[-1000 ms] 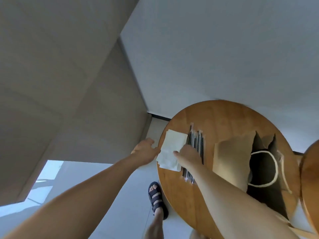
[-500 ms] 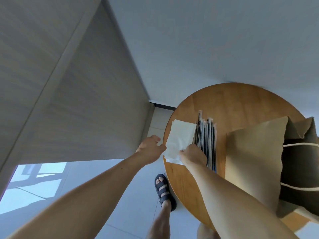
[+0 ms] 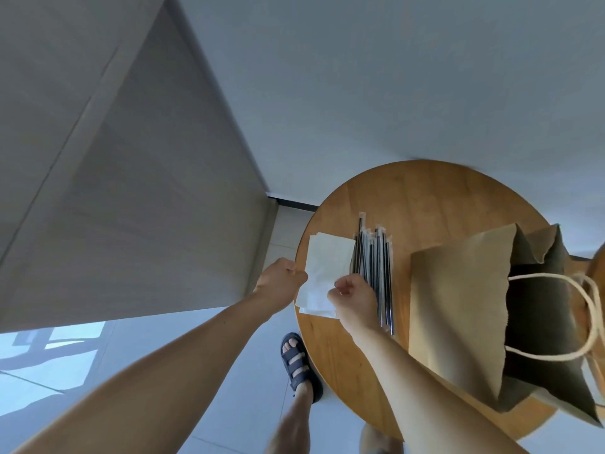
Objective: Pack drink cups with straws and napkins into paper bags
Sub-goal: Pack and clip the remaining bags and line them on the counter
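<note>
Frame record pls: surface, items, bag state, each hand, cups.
surface: round wooden table
napkins: white napkin stack at the table's left edge
straws: wrapped straws lying just right of the napkin stack
bag: brown paper bag with rope handles, right of the straws, mouth open, inside too dark to read
left: left hand pinches the stack's left edge
right: right hand pinches its near right corner
cups: none in view
</note>
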Available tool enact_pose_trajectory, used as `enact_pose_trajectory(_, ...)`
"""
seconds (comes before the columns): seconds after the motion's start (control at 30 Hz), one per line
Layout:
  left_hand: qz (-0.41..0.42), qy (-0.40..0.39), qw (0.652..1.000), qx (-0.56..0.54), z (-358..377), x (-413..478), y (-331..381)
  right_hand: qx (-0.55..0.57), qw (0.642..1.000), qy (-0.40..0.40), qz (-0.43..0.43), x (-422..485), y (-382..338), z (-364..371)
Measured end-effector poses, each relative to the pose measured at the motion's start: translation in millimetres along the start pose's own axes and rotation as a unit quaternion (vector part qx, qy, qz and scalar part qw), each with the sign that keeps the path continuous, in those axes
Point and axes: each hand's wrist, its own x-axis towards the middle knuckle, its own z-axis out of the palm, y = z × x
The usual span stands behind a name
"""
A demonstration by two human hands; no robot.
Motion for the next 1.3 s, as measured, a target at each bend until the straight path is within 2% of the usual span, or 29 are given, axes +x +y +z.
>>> enact_pose_trajectory(0.1, -0.007, -0.014, 0.998, -0.066, 6.9, 3.2, 2.3, 0.123, 0.992, 0.012, 0.027, -7.9, 1.5, -9.1)
enact_pose_trajectory(0.23, -0.081, -0.07, 0.978, -0.179, 17.5, -0.5, 8.8, 0.234, 0.97, -0.001, 0.064, -17.1, -1.0, -16.8)
enact_pose_trajectory(0.37, -0.123, -0.128, 0.935, -0.306, 30.9, -2.3, 14.1, 0.278, 0.958, -0.028, 0.064, -23.1, -2.5, -20.9)
enact_pose_trajectory(0.47, -0.14, -0.13, 0.908, -0.372, 39.7, -3.6, 17.0, 0.28, 0.958, -0.037, 0.059, -22.9, -2.0, -26.1)
enact_pose_trajectory(0.53, -0.135, -0.11, 0.907, -0.383, 43.6, -3.5, 18.3, 0.235, 0.971, -0.019, 0.042, -21.4, 1.1, -28.2)
enact_pose_trajectory(0.6, -0.123, -0.083, 0.916, -0.372, 45.0, -2.5, 19.0, 0.117, 0.992, 0.042, 0.003, -17.6, 8.8, -30.2)
enact_pose_trajectory(0.67, -0.113, -0.06, 0.922, -0.365, 43.5, -1.4, 19.3, 0.004, 0.992, 0.12, -0.026, -11.3, 17.2, -34.9)
enact_pose_trajectory(0.73, -0.106, -0.043, 0.926, -0.359, 41.4, 0.3, 18.4, -0.096, 0.981, 0.167, -0.012, -1.6, 24.5, -40.6)
enact_pose_trajectory(0.8, -0.1, -0.025, 0.931, -0.35, 40.4, 1.2, 18.5, -0.18, 0.969, 0.168, 0.009, 8.6, 32.0, -43.8)
enact_pose_trajectory(0.93, -0.069, -0.011, 0.948, -0.31, 41.2, 0.4, 19.3, -0.303, 0.945, 0.12, 0.034, 17.2, 38.1, -39.5)
enact_pose_trajectory(1.03, -0.046, -0.016, 0.955, -0.294, 41.4, -2.6, 21.1, -0.328, 0.937, 0.11, 0.046, 20.3, 39.8, -38.3)
enact_pose_trajectory(1.23, -0.022, -0.027, 0.96, -0.276, 40.0, -8.7, 24.3, -0.309, 0.942, 0.124, 0.049, 11.2, 36.8, -41.2)
enact_pose_trajectory(1.3, -0.012, -0.027, 0.963, -0.267, 37.2, -15.0, 27.8, -0.283, 0.95, 0.131, 0.019, 1.2, 27.4, -42.0)
